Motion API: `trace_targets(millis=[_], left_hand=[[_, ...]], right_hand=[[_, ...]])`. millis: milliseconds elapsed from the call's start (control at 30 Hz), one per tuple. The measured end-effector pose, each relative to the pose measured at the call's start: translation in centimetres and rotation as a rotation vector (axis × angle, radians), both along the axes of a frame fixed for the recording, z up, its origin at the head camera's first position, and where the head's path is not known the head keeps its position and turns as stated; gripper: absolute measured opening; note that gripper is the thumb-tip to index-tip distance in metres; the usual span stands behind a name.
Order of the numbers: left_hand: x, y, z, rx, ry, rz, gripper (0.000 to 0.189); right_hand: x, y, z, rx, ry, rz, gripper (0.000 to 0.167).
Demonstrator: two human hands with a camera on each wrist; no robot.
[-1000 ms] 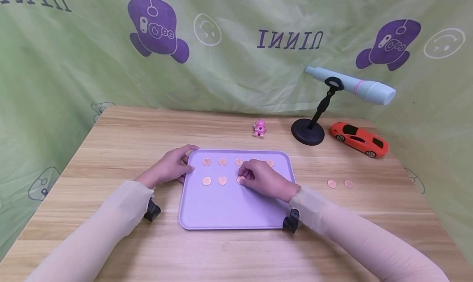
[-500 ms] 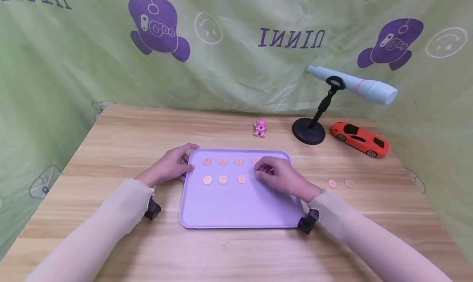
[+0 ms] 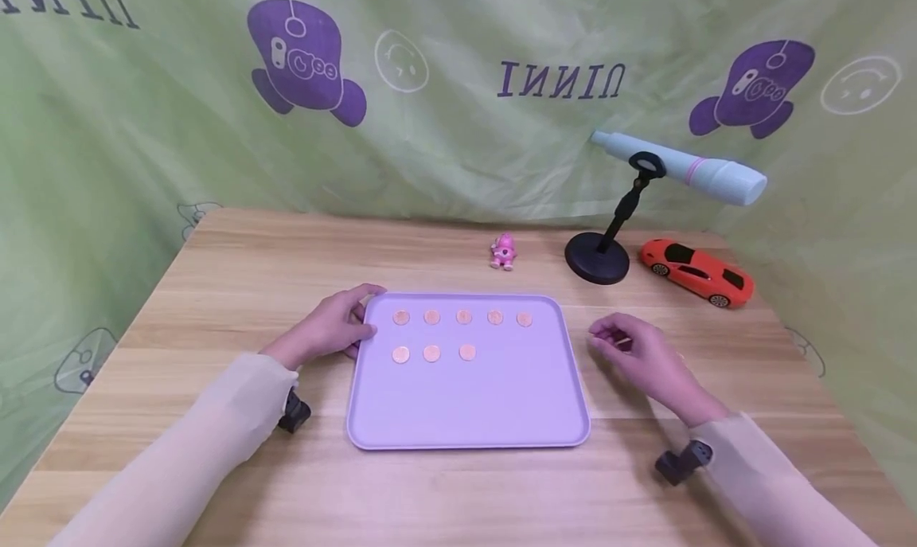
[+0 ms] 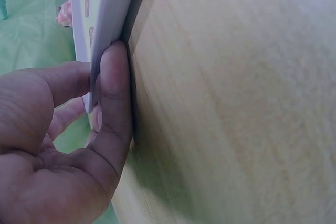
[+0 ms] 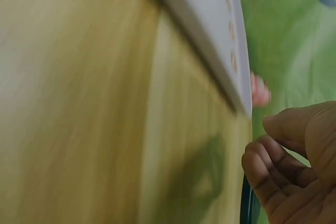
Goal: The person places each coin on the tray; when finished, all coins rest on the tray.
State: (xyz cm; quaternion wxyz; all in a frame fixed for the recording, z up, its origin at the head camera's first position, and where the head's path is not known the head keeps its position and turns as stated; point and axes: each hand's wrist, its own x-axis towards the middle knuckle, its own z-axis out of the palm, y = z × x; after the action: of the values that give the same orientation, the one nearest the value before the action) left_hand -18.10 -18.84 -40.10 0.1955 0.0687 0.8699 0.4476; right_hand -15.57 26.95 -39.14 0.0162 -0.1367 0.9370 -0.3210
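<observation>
My left hand [image 3: 331, 328] grips the left edge of a shallow lilac tray [image 3: 466, 420]. In the left wrist view, thumb and fingers [image 4: 115, 90] pinch the tray's wall [image 4: 116, 14] close to the tabletop. Copper-coloured coins [image 3: 464, 317] lie flat on the tray: several in a back row, and three in a second row [image 3: 431, 353] toward the left. Over the table right of the tray hovers my right hand [image 3: 645, 360], fingers loosely bent, with nothing visible in them. The right hand hides most of the loose coins on the table; a sliver of one coin [image 3: 680, 358] shows.
Behind the tray stands a small pink figurine [image 3: 504, 252]. A light blue microphone [image 3: 688, 165] sits on a black stand [image 3: 598, 258] at the back right, with an orange-red toy car [image 3: 696, 273] beside it. A green cloth [image 3: 444, 157] hangs behind the wooden table [image 3: 430, 499].
My right hand has moved right from the coin in the second row, off the tray and over the table. That coin stays on the tray. The left hand has kept its grip.
</observation>
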Motion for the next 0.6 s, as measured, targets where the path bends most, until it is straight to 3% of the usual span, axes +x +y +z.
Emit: trace_targets(millis=[233, 400, 600], left_hand=[[0.2, 0.1, -0.1, 0.007, 0.012, 0.007, 0.064], [0.4, 0.2, 0.1, 0.005, 0.014, 0.007, 0.063], [0.4, 0.2, 0.2, -0.001, 0.013, 0.013, 0.063]], right_hand=[[1.3, 3.9, -0.6, 0.062, 0.089, -0.044, 0.022], [2.0, 5.3, -1.0, 0.159, 0.123, -0.066, 0.025], [2.4, 6.0, -1.5, 0.195, 0.115, -0.068, 0.022]])
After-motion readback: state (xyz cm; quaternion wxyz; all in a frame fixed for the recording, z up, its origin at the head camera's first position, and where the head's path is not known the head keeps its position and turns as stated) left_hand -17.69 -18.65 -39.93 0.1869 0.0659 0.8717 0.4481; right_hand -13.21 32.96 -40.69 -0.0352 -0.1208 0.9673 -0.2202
